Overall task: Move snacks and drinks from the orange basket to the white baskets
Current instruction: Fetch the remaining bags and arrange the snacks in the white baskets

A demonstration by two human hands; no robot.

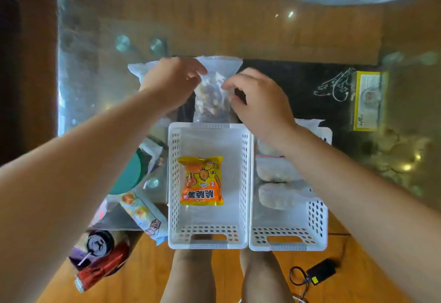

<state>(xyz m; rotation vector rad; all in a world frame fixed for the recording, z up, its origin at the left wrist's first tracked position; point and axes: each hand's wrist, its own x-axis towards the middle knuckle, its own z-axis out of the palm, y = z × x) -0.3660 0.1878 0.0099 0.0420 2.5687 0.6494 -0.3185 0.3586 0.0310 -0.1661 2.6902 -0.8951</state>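
Soft daylight, wide-angle bend at the edges.
Glare spots on the glass counter point(214, 23); the whole view slightly blurred.

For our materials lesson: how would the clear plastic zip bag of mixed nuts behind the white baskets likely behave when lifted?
The clear plastic zip bag of mixed nuts probably flops: thin film, loose filling. Its weight likely sags low, since the top looks empty. The left hand and right hand both pinch it, perhaps because smooth film slips.
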